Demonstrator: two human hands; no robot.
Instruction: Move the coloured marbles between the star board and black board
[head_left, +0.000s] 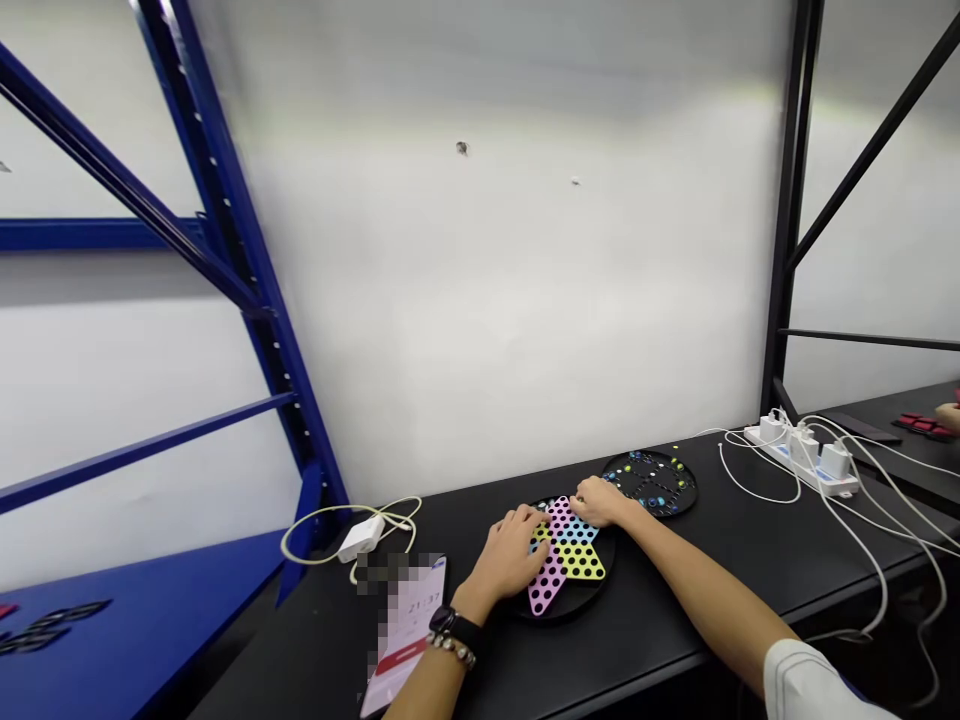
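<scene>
A star-shaped Chinese checkers board with pink, yellow and blue hole-punched panels lies in a round black tray on the table. My left hand rests over the star's left side, thumb apart from its bent fingers. At the star's far right points, my right hand is closed with its fingers curled down; whatever they hold is hidden. Just behind it sits a second round black tray holding several marbles, mostly blue and yellow-green.
A phone with its screen lit lies by my left forearm. Behind it are a white charger and looped cable. A power strip with plugs and trailing white cables stands at the right. A blue rack post rises on the left.
</scene>
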